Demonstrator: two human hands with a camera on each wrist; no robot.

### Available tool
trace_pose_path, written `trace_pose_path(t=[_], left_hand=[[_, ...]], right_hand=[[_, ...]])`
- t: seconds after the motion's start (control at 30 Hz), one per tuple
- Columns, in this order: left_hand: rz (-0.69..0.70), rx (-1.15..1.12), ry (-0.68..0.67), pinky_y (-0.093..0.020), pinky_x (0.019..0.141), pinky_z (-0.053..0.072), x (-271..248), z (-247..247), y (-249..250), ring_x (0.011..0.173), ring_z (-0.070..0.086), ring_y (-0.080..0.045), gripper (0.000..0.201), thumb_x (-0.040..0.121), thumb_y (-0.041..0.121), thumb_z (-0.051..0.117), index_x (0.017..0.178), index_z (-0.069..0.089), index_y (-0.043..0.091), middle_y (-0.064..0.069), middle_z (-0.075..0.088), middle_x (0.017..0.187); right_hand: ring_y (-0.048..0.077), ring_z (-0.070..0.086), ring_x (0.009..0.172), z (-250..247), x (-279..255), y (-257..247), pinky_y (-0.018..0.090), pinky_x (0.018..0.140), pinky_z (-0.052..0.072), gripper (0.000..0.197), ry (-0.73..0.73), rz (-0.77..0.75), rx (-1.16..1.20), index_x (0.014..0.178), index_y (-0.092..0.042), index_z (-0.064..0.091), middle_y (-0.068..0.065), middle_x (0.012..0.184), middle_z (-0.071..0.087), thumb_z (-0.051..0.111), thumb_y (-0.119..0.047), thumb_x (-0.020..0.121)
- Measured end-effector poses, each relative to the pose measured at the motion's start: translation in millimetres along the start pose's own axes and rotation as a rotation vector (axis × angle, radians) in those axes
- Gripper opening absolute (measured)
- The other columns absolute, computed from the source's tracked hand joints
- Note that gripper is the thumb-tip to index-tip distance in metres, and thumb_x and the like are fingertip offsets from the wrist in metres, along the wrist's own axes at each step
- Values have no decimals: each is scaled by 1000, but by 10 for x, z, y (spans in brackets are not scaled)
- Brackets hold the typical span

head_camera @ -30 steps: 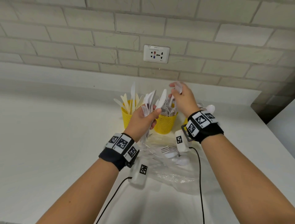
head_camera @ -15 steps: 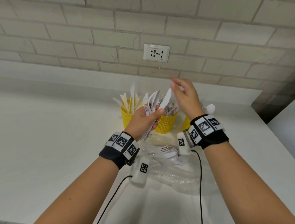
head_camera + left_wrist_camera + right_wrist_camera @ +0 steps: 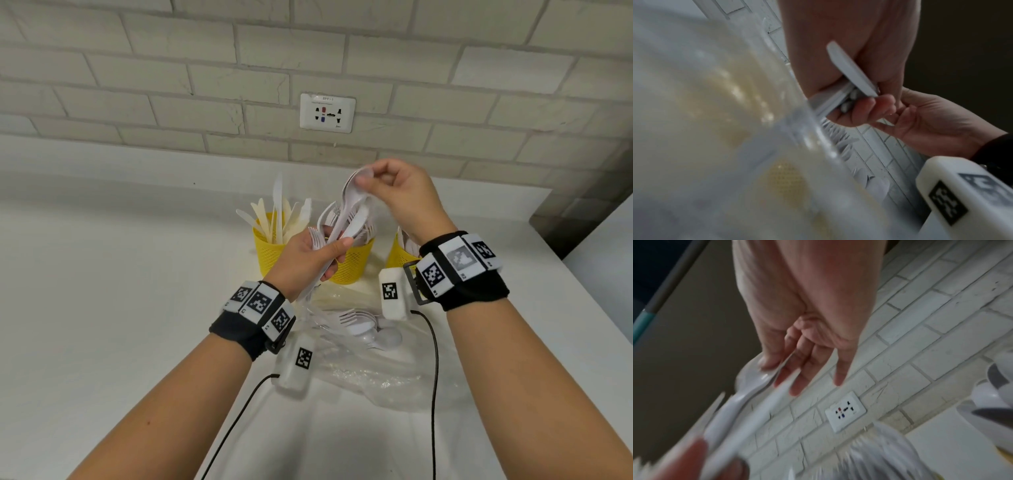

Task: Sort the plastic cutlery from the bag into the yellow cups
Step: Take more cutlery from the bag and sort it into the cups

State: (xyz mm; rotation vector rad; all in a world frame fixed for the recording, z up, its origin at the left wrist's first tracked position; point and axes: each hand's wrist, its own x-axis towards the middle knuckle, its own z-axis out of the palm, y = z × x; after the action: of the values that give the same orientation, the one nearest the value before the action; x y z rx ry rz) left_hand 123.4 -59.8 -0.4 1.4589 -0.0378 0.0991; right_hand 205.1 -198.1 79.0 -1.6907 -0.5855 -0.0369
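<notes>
While the left hand (image 3: 310, 257) is raised over the counter (image 3: 102, 308) with its palm turned inward and its fingers and thumb curled tight round a bundle of white plastic cutlery (image 3: 337, 228), the right hand (image 3: 397, 195) reaches in from above, wrist bent, its thumb and forefinger pinching the bowl of a spoon (image 3: 358, 180) at the top of that bundle; its other fingers are loosely extended in the right wrist view. Both forearms stretch forward from the bottom of the head view. Behind the hands stand three yellow cups: the left cup (image 3: 270, 253) holds cream-coloured knives, the middle cup (image 3: 354, 263) sits partly hidden behind the bundle, and the right cup (image 3: 399, 257) shows beside the right wrist. More forks and spoons (image 3: 363, 325) lie in the clear plastic bag (image 3: 373, 377) on the counter beneath the wrists.
</notes>
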Motion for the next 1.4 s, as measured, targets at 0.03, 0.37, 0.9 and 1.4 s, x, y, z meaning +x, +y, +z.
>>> trace_pose_path(t=[0.03, 0.37, 0.9, 1.4], left_hand=[[-7, -7, 6, -24, 43, 30, -1, -1, -13, 44, 40, -14, 11, 92, 16, 61, 85, 56, 9, -1, 54, 60], [-131, -9, 112, -21, 42, 26, 70, -35, -187, 45, 35, -12, 23, 92, 14, 61, 106, 63, -4, 3, 41, 56], [-84, 47, 23, -19, 40, 26, 68, 74, -81, 42, 32, -10, 13, 87, 16, 67, 89, 55, 11, 2, 35, 56], [-30, 50, 64, -21, 51, 30, 25, 126, -4, 53, 37, -9, 12, 91, 16, 56, 102, 50, 14, 2, 39, 67]], right_hand=[[2, 65, 67, -50, 14, -22, 20, 75, 55, 13, 67, -21, 36, 81, -17, 63, -10, 68, 70, 66, -6, 84], [6, 59, 77, -754, -214, 96, 28, 75, 51, 11, 599, -243, -289, 82, -31, 56, -17, 81, 60, 56, -24, 89], [16, 51, 85, -193, -413, 298, 33, 80, 44, 25, 268, -175, -598, 92, -25, 68, 0, 86, 57, 62, -46, 79], [16, 61, 79, 412, -378, 220, 31, 75, 49, 16, 26, 58, -340, 92, -15, 76, -7, 76, 61, 71, -24, 81]])
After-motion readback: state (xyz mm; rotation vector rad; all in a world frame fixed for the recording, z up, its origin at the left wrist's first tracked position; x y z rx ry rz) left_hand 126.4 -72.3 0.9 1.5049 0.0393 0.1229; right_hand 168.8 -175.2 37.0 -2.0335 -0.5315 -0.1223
